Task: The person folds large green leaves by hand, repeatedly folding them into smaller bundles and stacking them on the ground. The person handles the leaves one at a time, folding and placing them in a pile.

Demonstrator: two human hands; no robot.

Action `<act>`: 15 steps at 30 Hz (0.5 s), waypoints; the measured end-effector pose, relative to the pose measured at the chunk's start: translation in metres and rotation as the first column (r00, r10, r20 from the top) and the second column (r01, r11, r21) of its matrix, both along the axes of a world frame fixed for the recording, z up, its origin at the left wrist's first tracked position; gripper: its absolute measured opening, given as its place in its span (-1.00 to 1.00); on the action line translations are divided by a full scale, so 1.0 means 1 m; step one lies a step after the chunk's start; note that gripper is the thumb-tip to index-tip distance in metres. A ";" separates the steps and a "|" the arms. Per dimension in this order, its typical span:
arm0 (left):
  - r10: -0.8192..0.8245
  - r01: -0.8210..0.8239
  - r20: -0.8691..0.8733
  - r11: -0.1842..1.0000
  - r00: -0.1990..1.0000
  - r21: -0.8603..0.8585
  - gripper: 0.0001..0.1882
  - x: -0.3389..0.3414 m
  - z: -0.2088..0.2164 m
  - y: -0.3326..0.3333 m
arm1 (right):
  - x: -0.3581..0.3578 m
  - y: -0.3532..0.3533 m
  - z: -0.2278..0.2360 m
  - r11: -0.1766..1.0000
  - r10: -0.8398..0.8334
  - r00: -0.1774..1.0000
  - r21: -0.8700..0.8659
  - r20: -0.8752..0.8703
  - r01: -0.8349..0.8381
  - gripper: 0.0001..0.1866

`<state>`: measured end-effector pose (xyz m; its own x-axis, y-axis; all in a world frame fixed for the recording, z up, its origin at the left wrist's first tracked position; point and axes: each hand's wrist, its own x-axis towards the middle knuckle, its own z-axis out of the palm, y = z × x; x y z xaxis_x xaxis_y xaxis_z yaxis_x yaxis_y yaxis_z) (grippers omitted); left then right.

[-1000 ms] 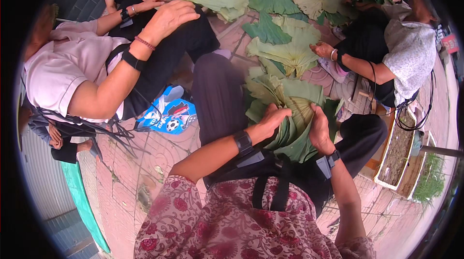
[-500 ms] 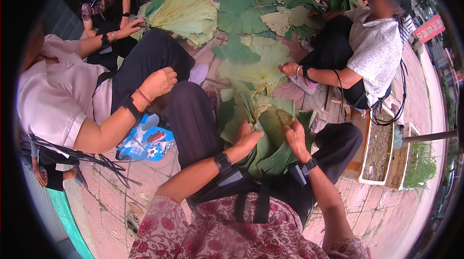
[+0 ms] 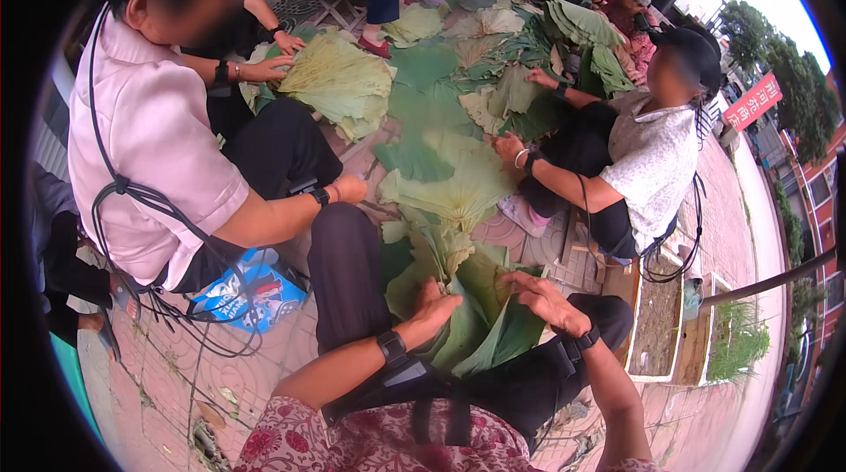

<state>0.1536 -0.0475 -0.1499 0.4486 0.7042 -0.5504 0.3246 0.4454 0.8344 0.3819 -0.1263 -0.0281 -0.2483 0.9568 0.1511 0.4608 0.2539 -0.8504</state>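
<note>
A bundle of large green lotus leaves (image 3: pixel 471 318) lies in my lap between my knees, its upper parts folded and yellowish. My left hand (image 3: pixel 432 309) is closed round the left side of the bundle, thumb pointing right. At the bundle's right edge my right hand (image 3: pixel 548 303) pinches a leaf, the fingertips bent inward; the leaf partly hides them. Just beyond lies a wide, flat pale green leaf (image 3: pixel 454 185) on the ground. Dark bands with small devices sit on both my wrists.
A person in a pink shirt (image 3: pixel 159 128) sits close on my left, black cables hanging at the back. Another in a white patterned top (image 3: pixel 648 137) sits on the right, touching leaves. Leaf piles (image 3: pixel 344 80) spread ahead. A blue bag (image 3: pixel 251 296) and planter boxes (image 3: pixel 656 322) flank me.
The view has tilted up, showing more people at the back. My right hand's fingers have turned more leftward over the leaf edge. The person on the left has leaned forward.
</note>
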 end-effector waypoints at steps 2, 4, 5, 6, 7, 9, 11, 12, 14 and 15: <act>0.081 -0.081 -0.008 0.995 0.997 0.050 -0.10 0.003 0.001 -0.003 | 0.003 -0.002 0.000 0.987 -0.060 0.995 -0.144 0.075 0.071 -0.63; 0.100 -0.104 0.081 0.994 0.992 0.046 -0.24 -0.001 -0.001 0.002 | -0.013 0.013 0.026 0.956 -0.108 0.887 -0.198 0.450 0.216 -0.63; 0.102 -0.108 0.130 0.993 0.986 0.043 -0.31 0.000 -0.001 0.003 | -0.013 0.020 0.029 0.957 -0.132 0.848 -0.157 0.514 0.244 -0.65; 0.150 -0.157 0.181 0.987 0.972 0.027 -0.36 0.000 0.000 0.000 | -0.013 0.025 0.032 0.955 -0.156 0.804 -0.120 0.574 0.271 -0.67; 0.198 -0.205 0.230 0.979 0.953 0.009 -0.42 0.001 0.000 -0.002 | -0.012 0.032 0.036 0.952 -0.180 0.755 -0.081 0.631 0.294 -0.68; 0.247 -0.242 0.260 0.969 0.933 -0.050 -0.47 0.001 0.001 -0.002 | -0.009 0.047 0.055 0.939 -0.277 0.725 0.018 0.630 0.343 -0.70; 0.240 -0.214 0.226 0.968 0.944 -0.132 -0.45 -0.001 0.002 0.001 | 0.000 0.063 0.071 0.914 -0.386 0.649 0.175 0.655 0.367 -0.71; 0.209 -0.187 0.240 0.976 0.948 -0.113 -0.46 -0.001 0.000 0.001 | 0.010 0.071 0.080 0.888 -0.455 0.583 0.289 0.673 0.359 -0.72; 0.153 -0.136 0.260 0.987 0.953 -0.080 -0.46 -0.002 -0.008 -0.001 | 0.026 0.086 0.092 0.833 -0.547 0.477 0.386 0.688 0.398 -0.71; 0.148 -0.134 0.285 0.989 0.947 -0.068 -0.44 -0.004 -0.005 0.000 | 0.034 0.094 0.099 0.808 -0.587 0.395 0.481 0.707 0.340 -0.71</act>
<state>0.1500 -0.0479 -0.1546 0.4914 0.7481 -0.4460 0.0043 0.5100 0.8602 0.4158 -0.0324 0.0707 0.0980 0.9266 0.3631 0.9942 -0.1078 0.0068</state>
